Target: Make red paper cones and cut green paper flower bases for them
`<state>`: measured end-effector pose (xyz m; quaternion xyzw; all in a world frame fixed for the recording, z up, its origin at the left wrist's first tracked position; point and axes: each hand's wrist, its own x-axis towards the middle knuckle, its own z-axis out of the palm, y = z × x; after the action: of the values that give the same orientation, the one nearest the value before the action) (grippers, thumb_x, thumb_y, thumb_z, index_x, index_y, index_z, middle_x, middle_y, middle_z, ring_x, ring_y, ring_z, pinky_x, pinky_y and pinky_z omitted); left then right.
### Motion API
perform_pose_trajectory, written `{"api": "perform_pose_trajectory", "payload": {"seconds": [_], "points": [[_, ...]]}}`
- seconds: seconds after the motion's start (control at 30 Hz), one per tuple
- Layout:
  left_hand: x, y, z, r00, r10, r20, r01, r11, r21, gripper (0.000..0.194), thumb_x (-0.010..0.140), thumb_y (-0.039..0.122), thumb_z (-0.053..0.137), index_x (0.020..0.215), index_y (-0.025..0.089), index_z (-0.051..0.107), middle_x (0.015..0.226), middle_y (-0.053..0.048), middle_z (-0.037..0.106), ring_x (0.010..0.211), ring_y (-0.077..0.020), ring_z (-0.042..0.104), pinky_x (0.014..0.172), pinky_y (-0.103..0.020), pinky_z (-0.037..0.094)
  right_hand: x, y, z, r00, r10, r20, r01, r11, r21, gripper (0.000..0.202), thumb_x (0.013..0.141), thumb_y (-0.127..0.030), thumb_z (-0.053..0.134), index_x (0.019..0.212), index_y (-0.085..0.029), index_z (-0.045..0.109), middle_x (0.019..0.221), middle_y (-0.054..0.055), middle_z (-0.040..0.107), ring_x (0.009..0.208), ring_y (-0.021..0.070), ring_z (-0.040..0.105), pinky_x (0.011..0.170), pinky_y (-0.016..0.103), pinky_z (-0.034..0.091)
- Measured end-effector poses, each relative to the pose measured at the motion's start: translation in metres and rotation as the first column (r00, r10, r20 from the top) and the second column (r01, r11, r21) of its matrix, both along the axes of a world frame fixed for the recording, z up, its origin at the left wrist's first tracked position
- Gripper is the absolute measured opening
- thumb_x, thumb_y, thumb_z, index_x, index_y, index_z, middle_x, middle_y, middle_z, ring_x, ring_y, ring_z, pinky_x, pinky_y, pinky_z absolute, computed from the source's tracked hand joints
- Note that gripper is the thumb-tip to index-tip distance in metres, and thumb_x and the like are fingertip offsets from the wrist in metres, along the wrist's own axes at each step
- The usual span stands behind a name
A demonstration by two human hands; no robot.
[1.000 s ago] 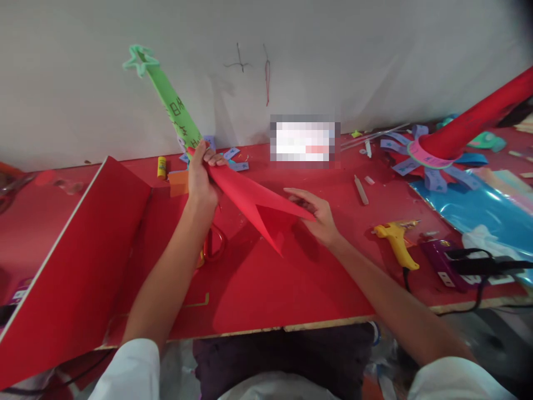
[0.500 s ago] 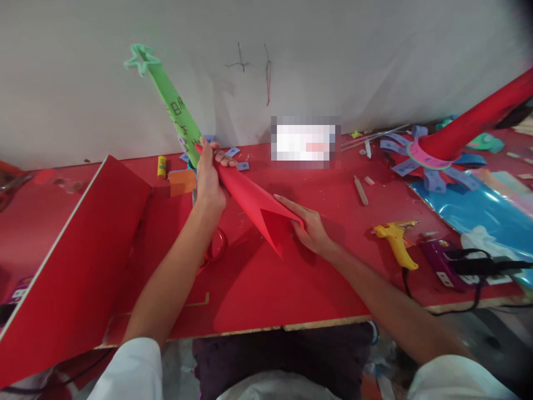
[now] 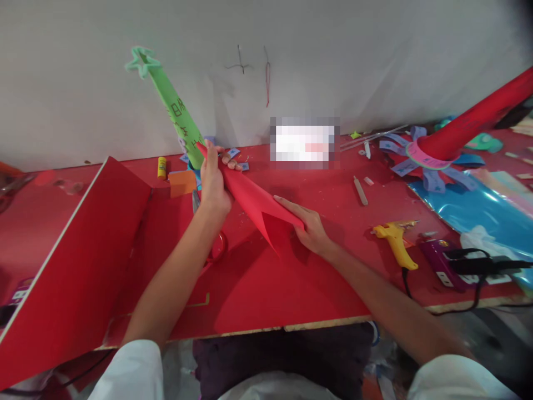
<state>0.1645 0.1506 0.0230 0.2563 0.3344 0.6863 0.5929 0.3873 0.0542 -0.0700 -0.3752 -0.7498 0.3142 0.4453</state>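
We see the left hand closed around the narrow end of a red paper cone, the right hand gripping its flared edge, so it slants between the 2 above the table. If either grip slackens, we judge the cone could spring open; hard pressing could crease it. Left of the left hand stands a yellow tube, its contents hidden from us.

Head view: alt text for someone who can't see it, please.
The left hand and right hand hold a rolled red sheet over a red table. A green star-topped cone rises behind; a yellow glue gun lies to the right.
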Motion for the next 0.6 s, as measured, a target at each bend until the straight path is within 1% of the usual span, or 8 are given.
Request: {"api": "perform_pose_trajectory", "payload": {"seconds": [0.07,0.13,0.23,0.33,0.43,0.5,0.6], "points": [[0.0,0.0,0.003,1.0,0.008,0.014,-0.008,1.0,-0.021,0.046,0.096,0.06,0.08,0.08,0.025,0.057,0.06,0.006,0.053,0.051,-0.0094,0.055,0.054,-0.025,0.05,0.001,0.0,-0.002,1.0,-0.01,0.026,0.01,1.0,0.003,0.054,0.111,-0.043,0.048,0.163,-0.036,0.059,0.163,0.001,0.064,0.15,0.0296,0.063,0.129,0.05,0.049],[-0.002,0.001,0.007,0.999,0.012,0.052,-0.011,1.0,-0.024,0.043,0.099,0.054,0.079,0.078,0.023,0.058,0.058,0.007,0.052,0.049,-0.0075,0.052,0.055,-0.023,0.051,0.002,0.001,-0.005,0.998,-0.001,0.056,0.0,1.0,0.021,0.055,0.11,-0.043,0.049,0.164,-0.035,0.058,0.163,0.002,0.064,0.149,0.03,0.063,0.129,0.05,0.05],[-0.005,0.003,0.013,0.993,0.036,0.114,-0.033,0.999,-0.03,0.04,0.103,0.043,0.078,0.076,0.021,0.058,0.056,0.008,0.048,0.046,-0.0041,0.047,0.054,-0.018,0.049,0.003,0.002,-0.009,0.998,0.01,0.059,-0.014,0.997,0.075,0.056,0.111,-0.043,0.051,0.166,-0.033,0.056,0.161,0.005,0.066,0.142,0.0302,0.069,0.12,0.047,0.057],[-0.009,0.004,0.018,0.987,0.071,0.147,-0.063,0.996,-0.057,0.04,0.103,0.036,0.079,0.073,0.02,0.057,0.054,0.01,0.045,0.044,-0.0019,0.043,0.05,-0.015,0.045,0.002,0.003,-0.011,0.999,0.023,0.044,-0.03,0.986,0.164,0.056,0.113,-0.046,0.05,0.168,-0.034,0.053,0.159,0.007,0.067,0.135,0.0289,0.074,0.113,0.044,0.062],[-0.013,0.005,0.02,0.987,0.077,0.143,-0.066,0.995,-0.08,0.04,0.1,0.034,0.083,0.072,0.021,0.058,0.053,0.01,0.044,0.043,-0.0025,0.042,0.049,-0.015,0.046,0.001,0.003,-0.01,0.998,0.049,0.037,-0.056,0.975,0.214,0.057,0.114,-0.051,0.049,0.17,-0.037,0.049,0.158,0.007,0.068,0.128,0.0271,0.077,0.106,0.039,0.064],[-0.016,0.006,0.02,0.989,0.07,0.132,-0.058,0.994,-0.09,0.039,0.099,0.036,0.084,0.072,0.023,0.059,0.051,0.009,0.043,0.042,-0.0037,0.042,0.049,-0.017,0.046,0.001,0.003,-0.01,0.998,0.053,0.034,-0.059,0.977,0.203,0.058,0.114,-0.054,0.049,0.17,-0.038,0.049,0.156,0.007,0.07,0.125,0.0267,0.078,0.102,0.037,0.066],[-0.02,0.008,0.02,0.99,0.063,0.124,-0.05,0.993,-0.105,0.04,0.101,0.038,0.081,0.071,0.023,0.059,0.05,0.009,0.042,0.041,-0.0046,0.041,0.047,-0.017,0.045,0.003,0.002,-0.011,0.998,0.051,0.038,-0.056,0.984,0.169,0.059,0.113,-0.057,0.05,0.169,-0.038,0.05,0.153,0.008,0.072,0.127,0.0276,0.077,0.102,0.037,0.065]]}}
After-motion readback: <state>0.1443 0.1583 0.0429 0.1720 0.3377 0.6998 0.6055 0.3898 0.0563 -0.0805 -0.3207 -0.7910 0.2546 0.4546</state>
